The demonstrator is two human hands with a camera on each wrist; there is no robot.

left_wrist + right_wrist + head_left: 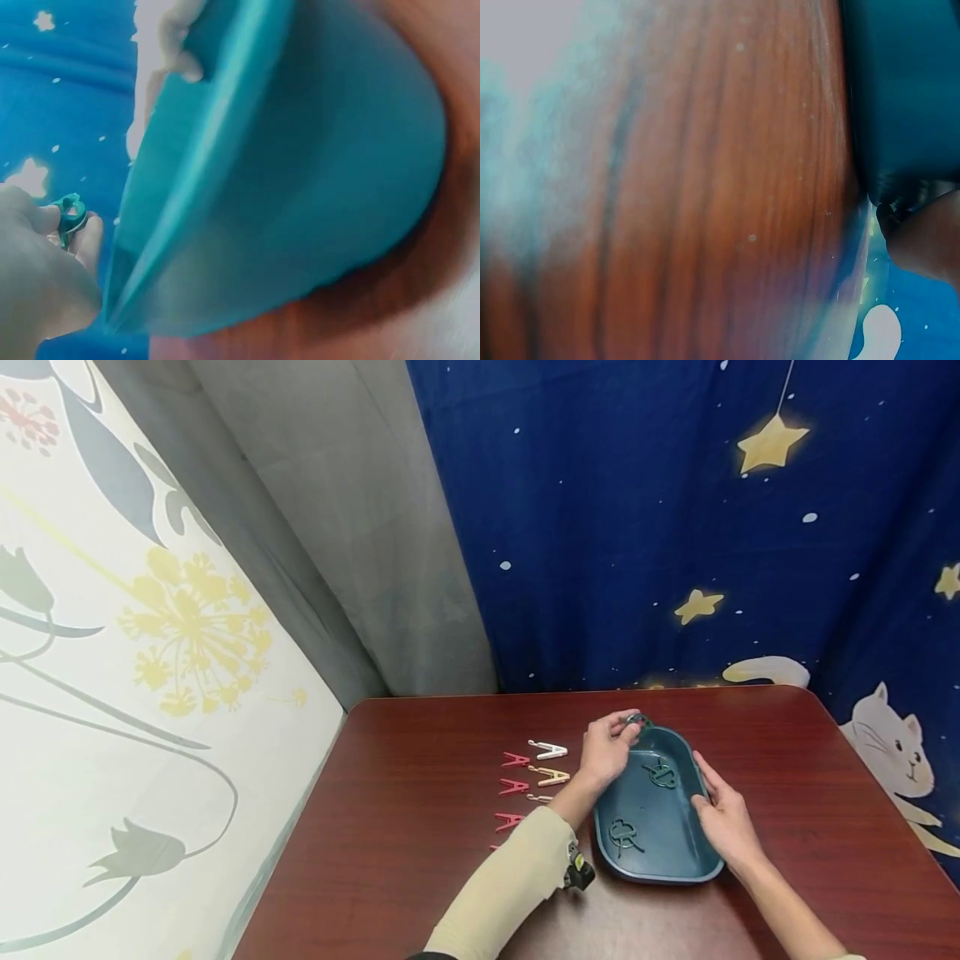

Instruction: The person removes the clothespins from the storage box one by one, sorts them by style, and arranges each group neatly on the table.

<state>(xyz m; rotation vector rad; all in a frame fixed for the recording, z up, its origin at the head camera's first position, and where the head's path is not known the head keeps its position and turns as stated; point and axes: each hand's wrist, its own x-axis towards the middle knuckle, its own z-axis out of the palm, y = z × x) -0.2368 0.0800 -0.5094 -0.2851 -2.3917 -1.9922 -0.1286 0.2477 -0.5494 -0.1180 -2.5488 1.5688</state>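
A deep dark teal tray (pixel 656 870) with rounded corners stands on the table. My left hand (pixel 606 750) pinches a small green clip (pixel 71 214) between thumb and fingers, over the tray's far left rim. Two more dark green clips lie on the tray floor: one clip (pixel 662 772) towards the far end, another clip (pixel 624 835) at the near left. My right hand (pixel 726 827) grips the tray's right wall, thumb over the rim and fingers along the outside. The right wrist view catches just part of this hand beside the tray wall.
Left of the tray, red clothespins (pixel 514 787) form a column, with white and cream clothespins (pixel 549 775) beside them; the left forearm overlaps some. The reddish-brown table (pixel 405 793) ends at a blue starry curtain (pixel 600 527) behind and a flowered panel (pixel 150 693) on the left.
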